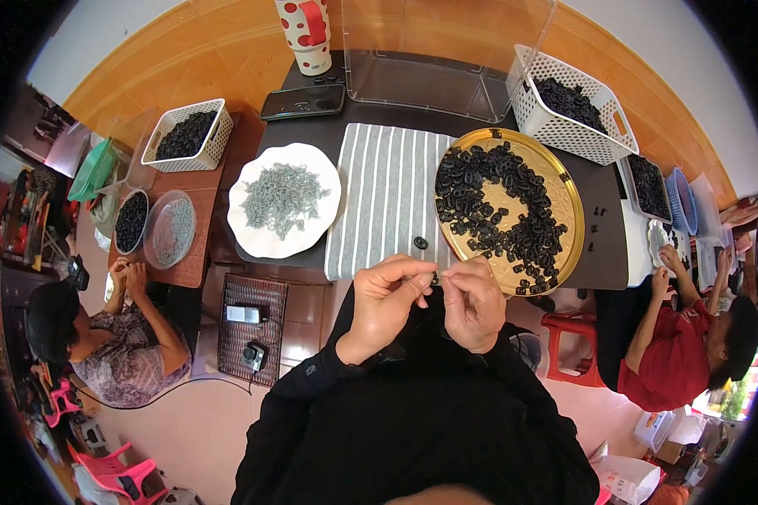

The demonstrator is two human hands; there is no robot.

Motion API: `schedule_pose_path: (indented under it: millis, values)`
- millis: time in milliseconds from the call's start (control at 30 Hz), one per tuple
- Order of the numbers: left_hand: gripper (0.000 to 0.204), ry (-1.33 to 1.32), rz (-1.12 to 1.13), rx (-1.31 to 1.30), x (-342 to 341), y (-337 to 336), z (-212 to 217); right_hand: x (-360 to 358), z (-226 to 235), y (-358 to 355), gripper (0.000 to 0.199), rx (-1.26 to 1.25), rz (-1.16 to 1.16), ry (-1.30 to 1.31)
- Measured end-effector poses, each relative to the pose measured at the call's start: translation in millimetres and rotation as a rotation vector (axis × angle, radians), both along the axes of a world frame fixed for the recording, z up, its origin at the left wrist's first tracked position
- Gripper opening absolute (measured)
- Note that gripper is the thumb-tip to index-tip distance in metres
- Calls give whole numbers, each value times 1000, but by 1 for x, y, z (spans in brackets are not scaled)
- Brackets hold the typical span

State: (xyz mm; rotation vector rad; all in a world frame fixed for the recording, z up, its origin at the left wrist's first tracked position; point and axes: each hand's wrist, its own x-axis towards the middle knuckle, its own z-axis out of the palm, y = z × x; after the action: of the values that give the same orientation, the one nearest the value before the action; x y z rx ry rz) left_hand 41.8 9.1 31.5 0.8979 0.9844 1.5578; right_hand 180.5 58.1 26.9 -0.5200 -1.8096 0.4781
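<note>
My left hand [379, 305] and my right hand [475, 306] meet at the near edge of a grey-and-white striped cloth [370, 194]. The fingertips of both are pinched together around something tiny, mostly covered by the fingers. Just beyond them, one small black oval piece [420, 242] lies on the cloth. To the right stands a round golden tray [504, 209] with many small black plastic pieces [470, 181] spread over it. A white wavy-edged plate [246, 239] on the left bears a heap of small silvery metal pieces [283, 199].
A white basket [616, 145] of black pieces and a clear plastic box [425, 84] stand at the back. Behind the plate are a phone [303, 102] and a spotted tumbler [312, 50]. Co-workers sit left [126, 337] and right [678, 349]. A red stool [571, 347] stands right.
</note>
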Motion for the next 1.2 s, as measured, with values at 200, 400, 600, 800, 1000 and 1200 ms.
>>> schedule_pose_path:
  millis: [200,400,600,800,1000,1200]
  values:
    - [17,-105,-52,-45,-3,3,-5,2,-3,1,34,98,-22,-70]
    - [18,-139,-60,-55,-4,2,-5,4,-7,8,39,366,-16,-146]
    - [16,92,1,-22,-1,1,3,2,-9,7,35,326,-13,-144]
    - [15,212,55,25,1,1,2,0,-10,3,30,110,2,-125]
    - [16,249,20,11,-5,3,0,0,-15,3,22,-109,63,-67]
    - [16,71,-37,-46,-8,6,-6,-3,-14,-1,21,-415,131,147]
